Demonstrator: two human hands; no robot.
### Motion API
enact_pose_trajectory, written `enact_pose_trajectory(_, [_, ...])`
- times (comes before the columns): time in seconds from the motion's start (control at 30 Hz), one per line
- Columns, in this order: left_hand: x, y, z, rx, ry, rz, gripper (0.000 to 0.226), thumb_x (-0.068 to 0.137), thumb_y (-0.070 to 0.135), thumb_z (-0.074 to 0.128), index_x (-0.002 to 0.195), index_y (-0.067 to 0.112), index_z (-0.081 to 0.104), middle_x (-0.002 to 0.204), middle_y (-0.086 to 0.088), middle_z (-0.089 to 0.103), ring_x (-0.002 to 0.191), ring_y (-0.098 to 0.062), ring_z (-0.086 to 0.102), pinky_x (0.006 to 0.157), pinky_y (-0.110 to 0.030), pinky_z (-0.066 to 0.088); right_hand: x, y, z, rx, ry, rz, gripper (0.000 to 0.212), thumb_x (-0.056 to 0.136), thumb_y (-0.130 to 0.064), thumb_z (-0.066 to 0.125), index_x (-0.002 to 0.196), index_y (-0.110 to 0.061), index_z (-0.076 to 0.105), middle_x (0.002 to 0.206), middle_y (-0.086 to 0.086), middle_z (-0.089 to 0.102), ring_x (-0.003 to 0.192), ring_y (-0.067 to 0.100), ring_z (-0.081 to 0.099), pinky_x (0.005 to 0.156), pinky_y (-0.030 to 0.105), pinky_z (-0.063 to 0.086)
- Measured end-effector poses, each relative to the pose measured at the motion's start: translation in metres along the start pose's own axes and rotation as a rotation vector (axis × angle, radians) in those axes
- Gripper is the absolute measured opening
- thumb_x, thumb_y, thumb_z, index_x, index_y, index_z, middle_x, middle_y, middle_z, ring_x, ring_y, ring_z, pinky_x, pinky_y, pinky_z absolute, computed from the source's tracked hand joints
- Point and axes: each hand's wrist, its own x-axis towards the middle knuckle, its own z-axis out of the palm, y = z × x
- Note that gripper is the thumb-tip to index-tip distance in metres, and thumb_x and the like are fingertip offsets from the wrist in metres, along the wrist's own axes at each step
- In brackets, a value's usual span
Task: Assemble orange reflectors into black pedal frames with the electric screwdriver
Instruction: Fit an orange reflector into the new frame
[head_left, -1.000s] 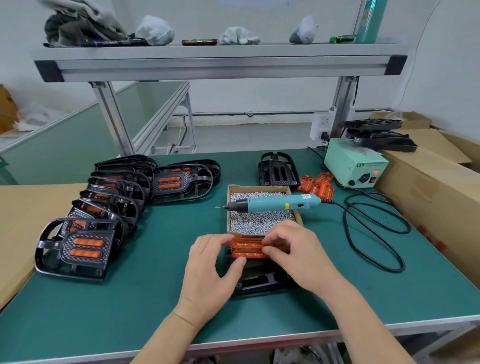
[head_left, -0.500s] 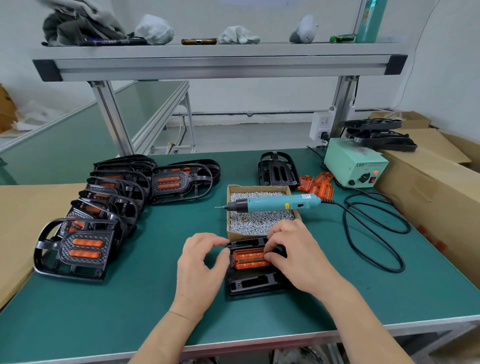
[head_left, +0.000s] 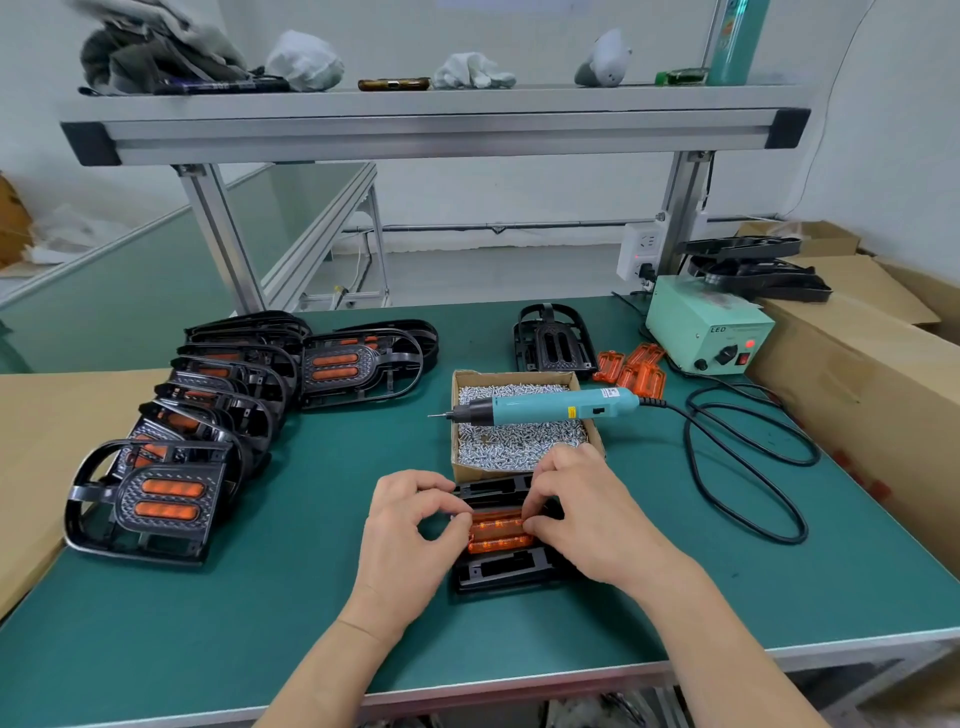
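Both forearms reach in from the near edge of the counter. The left hand is palm down with fingers curled, its thumb tip against the left end of one orange reflector. The right hand is likewise curled, fingertips pinching the right end of the same part. That reflector lies in the middle of one black pedal frame, flat on the counter just in front of the cardboard box of screws. One electric screwdriver lies across the box, bit pointing left, untouched. One empty frame lies behind the box. Loose reflectors are heaped beside one power unit; at least three. Fitted pedals overlap in a row at left; exact count cannot be told.
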Motion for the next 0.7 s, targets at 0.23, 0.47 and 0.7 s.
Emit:
enact_pose_trajectory(0.23, [-0.003,0.003,0.002,0.073,-0.066,0.215,0.018,0.087,0.039,0.064,0.09,0.032,0.08,0.117,0.017,0.063,0.125,-0.012,0.045,0.105,-0.038,0.034,0.0,-0.003,0.001,-0.032,0.008,0.007,0.007,0.089,-0.033,0.074,0.087,-0.026,0.075,0.105,-0.012,0.05,0.106,0.012,0.035,0.096,0.03,0.039])
enact_pose_trajectory(0.47, [-0.008,0.001,0.007,0.25,-0.217,0.401,0.035,0.094,0.05,0.051,0.1,0.031,0.079,0.105,0.024,0.069,0.124,-0.015,0.048,0.104,-0.043,0.035,0.003,0.002,-0.004,0.064,-0.051,0.016,0.01,0.089,-0.037,0.074,0.089,-0.027,0.073,0.104,-0.009,0.054,0.108,0.014,0.042,0.098,0.032,0.039])
enact_pose_trajectory(0.7, [-0.009,-0.002,0.009,0.238,-0.179,0.391,0.035,0.094,0.05,0.051,0.096,0.03,0.08,0.099,0.024,0.07,0.121,-0.014,0.05,0.104,-0.039,0.034,0.028,-0.005,-0.017,1.292,0.255,0.56,0.019,0.099,-0.015,0.063,0.114,-0.005,0.056,0.112,0.009,0.064,0.11,0.025,0.063,0.098,0.034,0.051])
